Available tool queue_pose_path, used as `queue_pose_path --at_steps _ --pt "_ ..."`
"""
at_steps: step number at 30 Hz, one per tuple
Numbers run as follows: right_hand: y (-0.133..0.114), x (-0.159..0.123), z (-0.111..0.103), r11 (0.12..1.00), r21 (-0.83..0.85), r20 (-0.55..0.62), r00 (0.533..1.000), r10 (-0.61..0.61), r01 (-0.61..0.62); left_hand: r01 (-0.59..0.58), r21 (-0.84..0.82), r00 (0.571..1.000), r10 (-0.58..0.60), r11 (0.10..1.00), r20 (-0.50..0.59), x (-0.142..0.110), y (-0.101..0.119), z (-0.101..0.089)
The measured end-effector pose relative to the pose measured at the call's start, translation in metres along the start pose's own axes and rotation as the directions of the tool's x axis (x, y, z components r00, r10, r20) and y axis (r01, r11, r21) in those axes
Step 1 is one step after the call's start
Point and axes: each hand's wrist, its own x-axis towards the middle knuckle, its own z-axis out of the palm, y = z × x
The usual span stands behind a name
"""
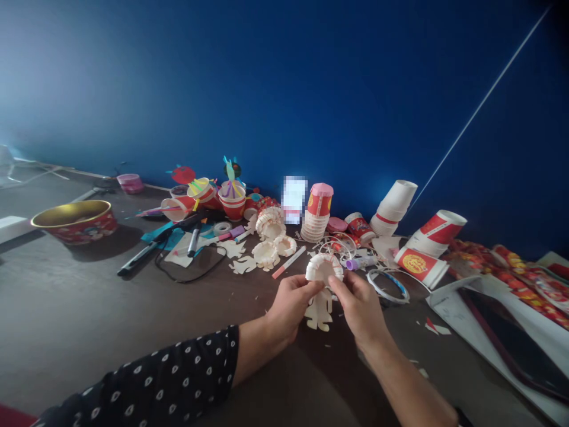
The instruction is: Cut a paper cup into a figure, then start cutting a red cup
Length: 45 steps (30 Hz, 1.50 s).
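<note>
My left hand [291, 305] and my right hand [360, 305] are both closed on a white paper-cup figure [322, 284], a fringed round top with a flat cut-out body hanging below it. I hold it just above the dark table [89, 320], near its middle. The fingertips of both hands pinch it from either side. Behind it lie several similar fringed paper-cup pieces [269, 237] and a pink-tipped marker [288, 262].
A gold-lined red bowl [73, 220] stands at the left. Black markers [153, 243], tape and decorated cups [232, 200] crowd the back. Stacked red-and-white paper cups [393, 207] lie at the right beside a tape ring [389, 284] and red printed paper [524, 279]. A blue wall rises behind.
</note>
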Motion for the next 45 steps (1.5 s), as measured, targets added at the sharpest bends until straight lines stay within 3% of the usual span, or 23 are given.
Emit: queue_pose_path --at_steps 7,14,22,31,35,40,45 --pt "0.001 0.000 0.001 0.999 -0.034 -0.060 0.998 0.016 -0.018 -0.034 -0.018 0.997 0.035 0.999 0.069 -0.001 -0.002 -0.002" --pt "0.004 0.001 -0.002 0.997 -0.070 -0.115 0.993 -0.018 0.010 -0.082 0.051 0.996 0.081 0.995 0.023 -0.001 -0.004 -0.001" --pt "-0.007 -0.002 -0.001 0.996 -0.077 -0.055 0.998 -0.038 0.034 -0.075 0.049 0.997 0.076 0.996 -0.031 0.000 -0.003 0.000" --pt "-0.013 -0.005 0.000 0.984 0.169 0.157 0.987 0.022 -0.049 -0.080 -0.039 0.994 0.076 0.996 -0.082 0.001 -0.003 0.000" --pt "-0.008 -0.003 0.005 0.979 0.195 0.150 0.988 0.030 -0.059 -0.071 -0.037 0.994 0.068 0.997 -0.081 0.002 -0.004 -0.001" --pt "-0.004 -0.003 0.005 0.997 0.073 0.066 0.998 -0.009 0.004 -0.054 0.002 0.998 0.054 0.999 -0.038 0.004 -0.006 -0.002" --pt "0.002 -0.001 0.005 1.000 0.016 0.062 0.998 -0.019 0.018 -0.076 0.016 0.997 0.077 0.997 -0.027 0.004 -0.006 -0.002"
